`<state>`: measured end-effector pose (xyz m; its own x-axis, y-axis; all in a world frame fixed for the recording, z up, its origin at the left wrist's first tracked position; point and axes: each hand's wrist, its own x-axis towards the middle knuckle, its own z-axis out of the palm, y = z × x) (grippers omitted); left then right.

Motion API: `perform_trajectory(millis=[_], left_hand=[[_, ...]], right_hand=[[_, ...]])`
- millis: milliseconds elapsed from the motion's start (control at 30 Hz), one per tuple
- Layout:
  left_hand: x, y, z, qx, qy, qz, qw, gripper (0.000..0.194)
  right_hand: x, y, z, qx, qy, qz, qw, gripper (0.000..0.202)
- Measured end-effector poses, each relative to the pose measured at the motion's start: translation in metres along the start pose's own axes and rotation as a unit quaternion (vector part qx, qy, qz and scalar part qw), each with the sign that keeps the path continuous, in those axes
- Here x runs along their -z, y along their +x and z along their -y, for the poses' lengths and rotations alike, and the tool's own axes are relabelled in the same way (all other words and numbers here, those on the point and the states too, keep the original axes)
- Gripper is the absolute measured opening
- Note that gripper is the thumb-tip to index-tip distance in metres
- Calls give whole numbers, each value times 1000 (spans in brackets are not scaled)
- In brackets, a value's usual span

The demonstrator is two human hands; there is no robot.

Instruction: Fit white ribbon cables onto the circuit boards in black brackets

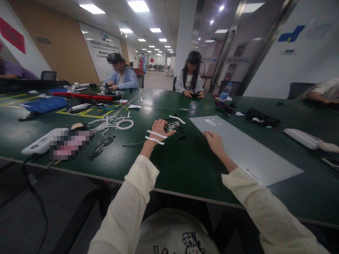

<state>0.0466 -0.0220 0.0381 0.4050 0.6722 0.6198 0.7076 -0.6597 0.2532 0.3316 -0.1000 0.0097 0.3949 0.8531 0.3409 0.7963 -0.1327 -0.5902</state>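
Note:
My left hand (pixel 158 129) is closed around a small dark device with a clear body (pixel 172 126), held just above the green table (pixel 185 165). Two strips of white tape (pixel 156 137) are stuck across the back of that hand and wrist. A loose white strip (pixel 177 119) lies just beyond the device, and small black parts (pixel 181 135) lie to its right. My right hand (pixel 214 140) rests at the near edge of a flat grey panel (pixel 243 148), fingers loosely curled, holding nothing.
White cable coils (pixel 124 124), eyeglasses (pixel 102 145), a white device (pixel 43 141) and a blue tray (pixel 45 104) lie to the left. A black bundle (pixel 262 118) and a white device (pixel 304 138) lie to the right. Two people sit across the table, others at both edges.

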Motion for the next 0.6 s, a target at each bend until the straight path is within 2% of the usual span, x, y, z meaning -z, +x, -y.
perform_trajectory(millis=[167, 333, 600], left_hand=[[7, 1, -2, 7, -1, 2, 1000, 46], [9, 4, -6, -2, 9, 10, 1000, 47], [6, 5, -4, -4, 19, -4, 1000, 48]], right_hand=[[-3, -12, 17, 34, 31, 31, 998, 36], [-7, -30, 37, 112, 68, 78, 988, 35], [-7, -69, 71, 263, 121, 192, 938, 33]])
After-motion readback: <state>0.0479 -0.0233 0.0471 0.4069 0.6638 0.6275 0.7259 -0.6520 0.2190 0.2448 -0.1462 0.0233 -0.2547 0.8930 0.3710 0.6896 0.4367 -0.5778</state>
